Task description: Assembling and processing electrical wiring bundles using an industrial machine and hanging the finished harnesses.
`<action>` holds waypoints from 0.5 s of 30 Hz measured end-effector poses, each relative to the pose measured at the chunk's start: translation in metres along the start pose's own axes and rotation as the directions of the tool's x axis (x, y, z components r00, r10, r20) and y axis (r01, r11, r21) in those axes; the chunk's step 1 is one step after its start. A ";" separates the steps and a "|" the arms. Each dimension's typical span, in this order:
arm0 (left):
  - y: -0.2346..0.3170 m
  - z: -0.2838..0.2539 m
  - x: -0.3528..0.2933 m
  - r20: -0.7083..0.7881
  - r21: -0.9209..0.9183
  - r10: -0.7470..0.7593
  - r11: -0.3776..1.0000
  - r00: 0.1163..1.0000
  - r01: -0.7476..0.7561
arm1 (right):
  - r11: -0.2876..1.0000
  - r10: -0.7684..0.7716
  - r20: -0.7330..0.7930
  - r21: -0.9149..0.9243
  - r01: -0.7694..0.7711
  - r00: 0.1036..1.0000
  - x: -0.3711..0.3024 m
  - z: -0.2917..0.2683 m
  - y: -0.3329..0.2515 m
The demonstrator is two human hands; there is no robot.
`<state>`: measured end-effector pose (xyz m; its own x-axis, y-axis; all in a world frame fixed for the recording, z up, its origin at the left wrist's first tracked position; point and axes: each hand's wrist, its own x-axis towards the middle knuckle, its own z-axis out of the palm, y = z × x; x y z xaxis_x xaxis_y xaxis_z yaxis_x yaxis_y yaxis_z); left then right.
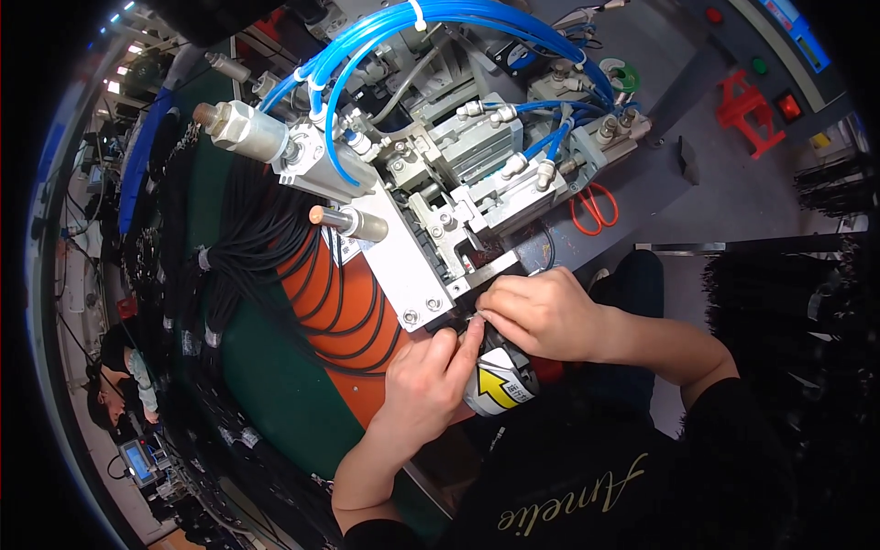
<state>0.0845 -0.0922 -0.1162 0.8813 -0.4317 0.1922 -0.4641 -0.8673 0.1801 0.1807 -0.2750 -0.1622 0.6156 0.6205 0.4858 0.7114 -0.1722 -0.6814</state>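
Close in front of my body, both my hands meet at the near end of a metal machine (495, 165). My left hand (424, 380) is closed, its index finger stretched toward the right fingertips. With its fingers pressed together, my right hand (548, 316) reaches in from the right. Whatever the fingertips hold is too small and too covered to name. Just below them sits a rounded black and white part (500, 380) with a yellow arrow label. A white metal plate (396, 261) of the machine lies just beyond my left hand.
Black cables (261, 220) lie bundled across an orange board (335, 302) and a green mat (266, 394) at left. Blue air tubes (440, 11) arch over the machine. Scissors with red handles (594, 211) and a red plastic piece (750, 115) lie right. Another person (119, 385) sits far left.
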 end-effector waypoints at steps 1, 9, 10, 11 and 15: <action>0.000 -0.001 0.000 0.011 -0.004 0.010 1.000 1.000 -0.010 | 1.000 -0.003 0.018 -0.025 0.003 1.000 -0.001 0.000 -0.001; 0.002 -0.010 0.006 0.123 -0.009 -0.016 1.000 0.992 0.017 | 0.967 0.025 0.234 -0.251 0.035 0.972 0.010 -0.010 -0.016; 0.003 -0.010 0.008 0.133 -0.004 -0.023 1.000 0.991 0.024 | 0.966 0.037 0.258 -0.257 0.032 0.966 0.011 -0.011 -0.015; 0.004 -0.011 0.008 0.136 -0.012 -0.022 1.000 0.990 0.023 | 0.967 0.028 0.256 -0.251 0.038 0.966 0.012 -0.012 -0.014; 0.008 -0.010 0.009 0.129 0.028 -0.031 0.999 0.991 0.028 | 0.989 0.094 0.218 -0.129 -0.067 0.972 0.011 -0.011 -0.002</action>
<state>0.0882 -0.1004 -0.1037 0.8996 -0.4326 0.0606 -0.4365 -0.8856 0.1588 0.1896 -0.2767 -0.1493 0.5912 0.7530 0.2887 0.7062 -0.3105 -0.6362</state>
